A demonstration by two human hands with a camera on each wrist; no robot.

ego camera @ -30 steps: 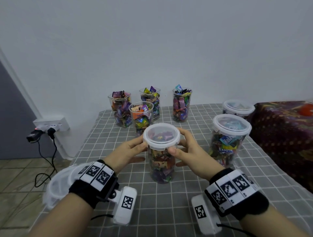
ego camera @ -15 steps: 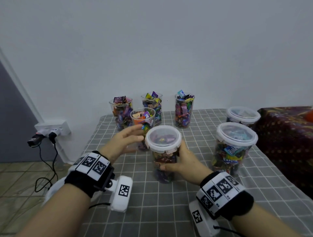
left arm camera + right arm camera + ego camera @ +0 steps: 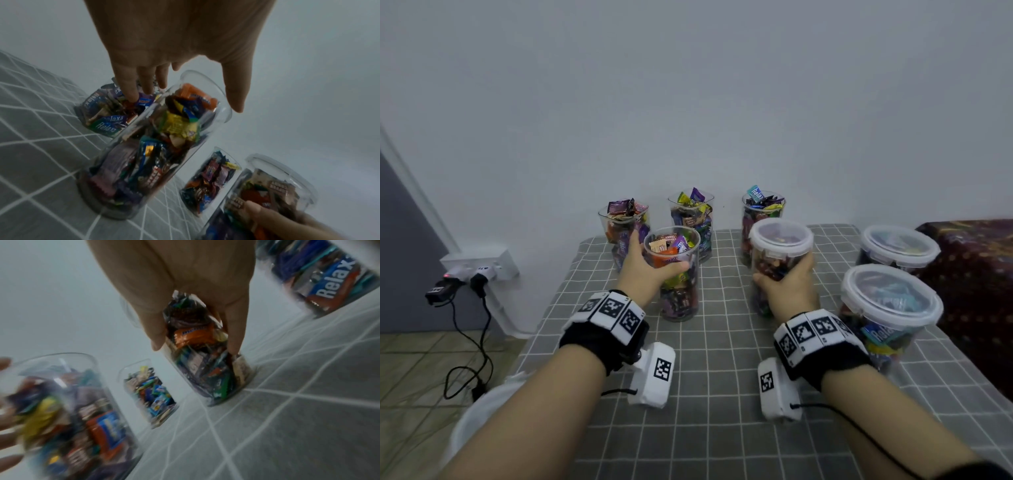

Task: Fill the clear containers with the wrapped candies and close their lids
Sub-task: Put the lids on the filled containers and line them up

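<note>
Since the earlier frames, our right hand (image 3: 789, 286) had carried the lidded container (image 3: 779, 260) off to the right, toward the back of the table, and our left hand (image 3: 645, 270) had gone forward from that lid to the next open container (image 3: 676, 274).

Working from the left: a wall socket (image 3: 479, 265) with trailing cables sat beside the table (image 3: 705, 394), which was covered by a grey cloth with a white grid. The left hand cupped the open container just below its rim. In the left wrist view its fingers (image 3: 127, 84) and thumb appeared spread around the wall, so we cannot tell whether the grip had closed. Three more uncapped containers (image 3: 690, 219) stood behind, all heaped with wrapped candies (image 3: 671, 246). The right hand was clamped around the lidded container's mid-body, its base on or just above the cloth. Two wider capped tubs (image 3: 890, 308) stood at far right.

The containers were smooth, clear, rigid cylinders. We judge them slippery and moderately heavy when full. Take hold around the body, not the rim, since crinkly wrappers protrude above it and would obstruct a lid.
</note>
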